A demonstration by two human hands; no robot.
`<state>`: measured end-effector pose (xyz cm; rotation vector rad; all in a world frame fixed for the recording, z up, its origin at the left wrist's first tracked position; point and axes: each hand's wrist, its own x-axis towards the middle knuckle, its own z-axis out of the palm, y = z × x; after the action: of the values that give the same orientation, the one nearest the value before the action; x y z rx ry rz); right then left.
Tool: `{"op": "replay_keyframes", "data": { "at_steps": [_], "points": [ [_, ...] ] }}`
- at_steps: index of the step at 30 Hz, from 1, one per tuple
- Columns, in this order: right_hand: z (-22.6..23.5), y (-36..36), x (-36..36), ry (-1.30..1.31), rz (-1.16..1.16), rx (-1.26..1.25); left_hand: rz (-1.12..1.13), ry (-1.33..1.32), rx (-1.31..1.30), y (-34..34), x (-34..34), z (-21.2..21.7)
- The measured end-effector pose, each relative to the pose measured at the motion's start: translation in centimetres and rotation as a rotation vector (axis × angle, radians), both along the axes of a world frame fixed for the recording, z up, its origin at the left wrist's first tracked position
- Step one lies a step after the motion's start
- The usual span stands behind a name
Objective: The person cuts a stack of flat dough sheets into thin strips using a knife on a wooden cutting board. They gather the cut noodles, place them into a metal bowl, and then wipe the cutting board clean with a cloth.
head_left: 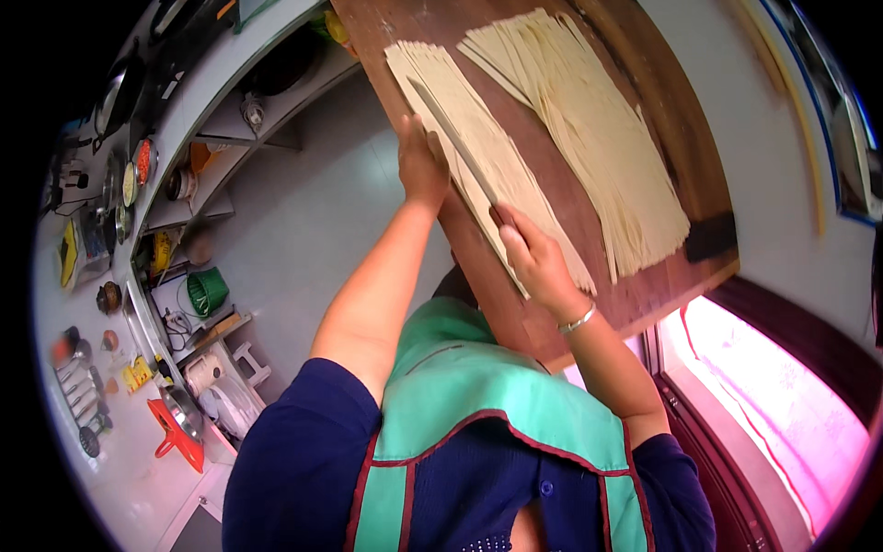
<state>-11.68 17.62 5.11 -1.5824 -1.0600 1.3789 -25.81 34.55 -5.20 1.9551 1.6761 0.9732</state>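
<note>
- Your right hand (538, 262) is closed around the handle of a long knife (455, 140), fingers wrapped together on it near the close edge of the wooden board (575, 317).
- Your left hand (421, 164) rests flat on the far part of the blade and the dough beside it, fingers together; it presses rather than clamps anything.
- The knife lies lengthwise over the left sheaf of cut noodles (478, 147), its tip pointing away from you.
- A second, wider sheaf of noodle strands (589, 138) lies just beside it to the right, fanned across the board; the two barely touch at the far end.
- To do this well, I judge you should keep the blade parallel to the strands, press evenly with both hands, and hold your left fingertips off the edge.
- Watch the board's left edge: the left sheaf sits close to it, so strands could slide off.
- Your green apron (478, 396) is below; shelves with kitchen utensils (138, 267) stand well apart on the left.
</note>
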Motion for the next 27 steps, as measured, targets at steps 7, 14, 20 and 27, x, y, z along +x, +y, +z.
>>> {"op": "replay_keyframes", "data": {
  "at_steps": [7,14,20,27],
  "points": [
    [0.1,-14.4,1.9,-0.077,0.019,-0.018,-0.09,-0.174,-0.088,-12.0,3.9,0.7],
    [0.1,-18.8,4.2,-0.093,0.026,-0.041,-0.131,-0.103,0.015,-15.9,6.6,2.9],
    [0.0,-19.8,4.8,-0.074,0.033,-0.02,-0.074,0.011,0.138,-15.5,5.6,-2.1],
    [-2.0,-18.1,5.2,-0.063,0.033,0.027,-0.042,-0.001,-0.063,-16.0,5.9,-1.3]
  ]
}}
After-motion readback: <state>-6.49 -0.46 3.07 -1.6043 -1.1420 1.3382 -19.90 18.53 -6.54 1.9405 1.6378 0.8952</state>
